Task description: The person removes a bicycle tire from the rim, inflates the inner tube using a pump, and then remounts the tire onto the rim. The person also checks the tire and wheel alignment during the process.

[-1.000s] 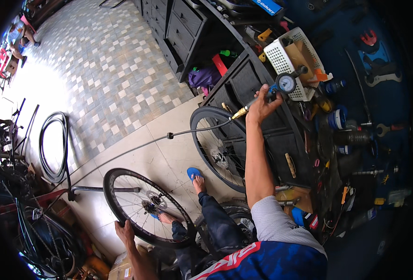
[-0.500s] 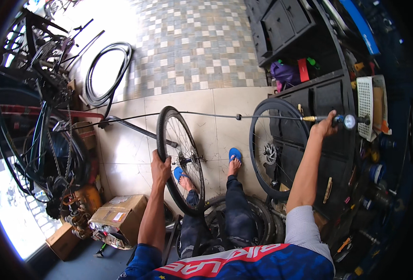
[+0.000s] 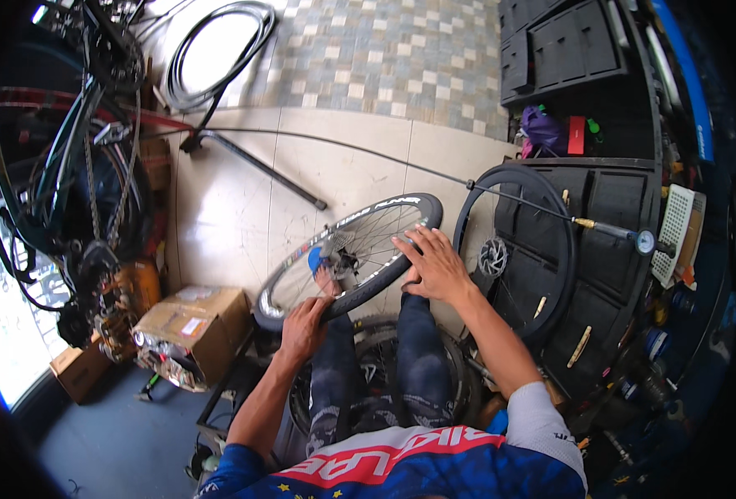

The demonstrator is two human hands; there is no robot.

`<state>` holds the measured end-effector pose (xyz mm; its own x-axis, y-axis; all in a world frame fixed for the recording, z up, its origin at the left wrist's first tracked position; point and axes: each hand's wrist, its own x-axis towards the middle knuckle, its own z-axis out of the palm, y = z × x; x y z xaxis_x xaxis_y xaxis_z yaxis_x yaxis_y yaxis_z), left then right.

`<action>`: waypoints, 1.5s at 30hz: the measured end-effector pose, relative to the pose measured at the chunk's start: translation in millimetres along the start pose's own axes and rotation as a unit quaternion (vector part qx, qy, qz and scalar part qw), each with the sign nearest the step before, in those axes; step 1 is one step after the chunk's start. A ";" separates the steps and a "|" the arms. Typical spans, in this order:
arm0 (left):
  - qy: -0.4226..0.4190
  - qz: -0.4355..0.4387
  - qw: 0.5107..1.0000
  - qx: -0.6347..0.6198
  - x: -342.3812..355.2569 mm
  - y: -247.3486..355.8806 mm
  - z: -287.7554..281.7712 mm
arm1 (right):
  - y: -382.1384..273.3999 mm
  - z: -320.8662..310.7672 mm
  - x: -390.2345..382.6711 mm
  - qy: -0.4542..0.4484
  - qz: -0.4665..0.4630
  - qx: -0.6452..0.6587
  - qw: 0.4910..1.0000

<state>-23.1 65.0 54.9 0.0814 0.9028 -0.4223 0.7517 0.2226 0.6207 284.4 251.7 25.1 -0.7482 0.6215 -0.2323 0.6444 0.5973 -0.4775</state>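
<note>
A bicycle wheel with a black tyre (image 3: 378, 284) and pale-lettered rim is tilted over my knees, its sprocket cluster (image 3: 344, 262) facing up. My left hand (image 3: 305, 328) is closed round the tyre at the wheel's near edge. Over the right side of the same wheel, my right hand (image 3: 436, 264) has its fingers spread, with nothing in it; whether the fingertips touch the tyre I cannot tell. Further right, an air inflator with a round gauge (image 3: 644, 242) lies on the dark cabinet, its hose (image 3: 368, 150) running left across the scene.
A second wheel with a disc rotor (image 3: 492, 257) leans against the black cabinet (image 3: 609, 287) on the right. Bicycle frames and chains crowd the left, above a cardboard box (image 3: 210, 324). A coiled black hose (image 3: 175, 62) lies on the floor ahead. More tyres (image 3: 459, 391) lie beneath my legs.
My right hand has let go of the inflator and moved left to the wheel. The wheel has gone from nearly upright to a flatter tilt, still in my left hand.
</note>
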 end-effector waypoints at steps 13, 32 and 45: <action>-0.033 0.022 0.994 0.097 -88.2 -52.3 57.2 | -61.5 110.7 -113.5 -0.090 0.047 0.115 0.988; -0.200 0.022 0.978 0.057 -108.2 8.1 123.6 | -145.9 106.6 -132.5 -0.208 0.079 0.106 0.969; -0.259 -0.013 0.964 0.057 -89.1 16.8 135.4 | -161.3 146.8 -129.8 -0.200 0.052 0.072 0.976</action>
<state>70.9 -61.5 13.5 0.3553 0.5863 -0.7280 0.8221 0.1747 0.5419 254.4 0.3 7.9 -0.7009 0.4104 -0.5834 0.7123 0.4459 -0.5420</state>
